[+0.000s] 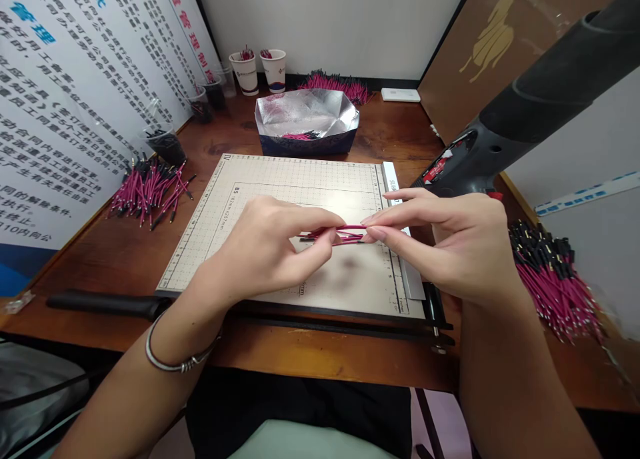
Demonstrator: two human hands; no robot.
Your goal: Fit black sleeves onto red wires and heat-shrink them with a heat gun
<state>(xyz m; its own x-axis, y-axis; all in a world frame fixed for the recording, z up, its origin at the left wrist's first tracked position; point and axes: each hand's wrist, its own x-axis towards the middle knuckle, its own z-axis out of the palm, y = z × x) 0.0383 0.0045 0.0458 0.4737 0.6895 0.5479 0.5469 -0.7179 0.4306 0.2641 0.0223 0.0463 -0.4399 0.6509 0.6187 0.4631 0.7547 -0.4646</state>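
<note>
Several thin magenta wires [350,235] with dark ends stretch between my two hands, above the pale gridded board of a paper cutter [295,172]. My left hand [275,242] pinches the wires between thumb and fingertips, with their dark ends showing at its fingers. Facing it, my right hand [435,239] has thumb and index finger closed on the other end of the wires. The fingertips of the two hands are a short gap apart. A metal bracelet [175,365] circles my left wrist.
The cutter's black handle [110,303] extends left along the front edge. Wire piles lie at left [150,189], right [555,279] and back [337,85]. Behind the board stand a foil-lined box [307,142], paper cups [274,72] and plastic cups [167,145]. A dark machine arm [525,92] slants in from upper right.
</note>
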